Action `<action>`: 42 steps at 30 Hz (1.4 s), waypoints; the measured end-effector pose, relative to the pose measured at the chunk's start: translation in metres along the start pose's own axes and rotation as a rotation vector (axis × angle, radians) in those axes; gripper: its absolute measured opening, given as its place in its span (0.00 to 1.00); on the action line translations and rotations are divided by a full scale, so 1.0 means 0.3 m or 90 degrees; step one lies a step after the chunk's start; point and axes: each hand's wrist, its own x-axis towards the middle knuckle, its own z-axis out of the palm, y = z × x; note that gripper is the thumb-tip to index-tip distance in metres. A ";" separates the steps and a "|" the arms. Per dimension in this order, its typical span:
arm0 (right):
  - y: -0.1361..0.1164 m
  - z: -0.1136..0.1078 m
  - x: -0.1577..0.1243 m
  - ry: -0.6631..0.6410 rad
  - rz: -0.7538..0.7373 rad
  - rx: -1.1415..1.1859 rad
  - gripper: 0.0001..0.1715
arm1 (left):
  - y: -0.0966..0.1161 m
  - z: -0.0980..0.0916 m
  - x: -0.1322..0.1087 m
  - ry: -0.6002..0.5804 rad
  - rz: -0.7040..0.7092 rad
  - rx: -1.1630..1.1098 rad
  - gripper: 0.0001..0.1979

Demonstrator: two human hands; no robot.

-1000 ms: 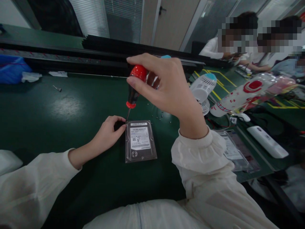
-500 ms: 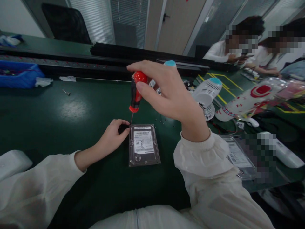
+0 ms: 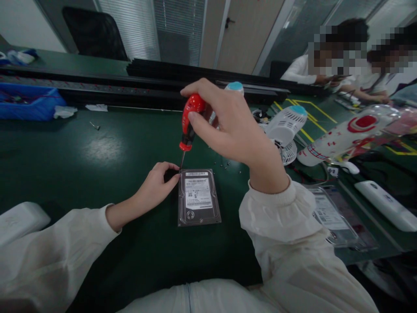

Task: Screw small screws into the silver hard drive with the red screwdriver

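A hard drive (image 3: 200, 198) with a white label lies flat on the green table. Upright over its far left corner is a red and black screwdriver (image 3: 190, 121), its tip down at that corner. My right hand (image 3: 228, 124) wraps its fingers round the handle from above; some of those fingers are hidden behind the hand. At the same corner, the thumb and forefinger of my left hand (image 3: 159, 181) close in beside the screwdriver's tip and touch the drive's edge. Whether a screw sits under the tip is too small to tell.
Several small screws (image 3: 224, 165) lie right of the drive. Farther right are a white fan (image 3: 285, 126), a patterned bottle (image 3: 342, 134), a second drive in clear plastic (image 3: 332, 217) and a white device (image 3: 386, 204). A blue bin (image 3: 28, 104) stands at left. Two people sit at far right.
The screwdriver's handle has turned, showing more red toward me, and tilts a little more to the right. The whole view has shifted slightly. My left hand stays at the drive's corner.
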 end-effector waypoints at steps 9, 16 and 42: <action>0.032 0.022 0.010 0.037 -0.039 0.049 0.29 | 0.022 -0.003 0.003 0.005 0.010 0.007 0.18; 0.031 0.015 0.013 0.050 -0.050 0.050 0.26 | 0.031 -0.008 0.005 0.000 0.009 0.012 0.18; 0.012 0.007 0.007 0.056 0.013 -0.027 0.26 | 0.012 0.001 0.008 0.017 0.035 0.012 0.16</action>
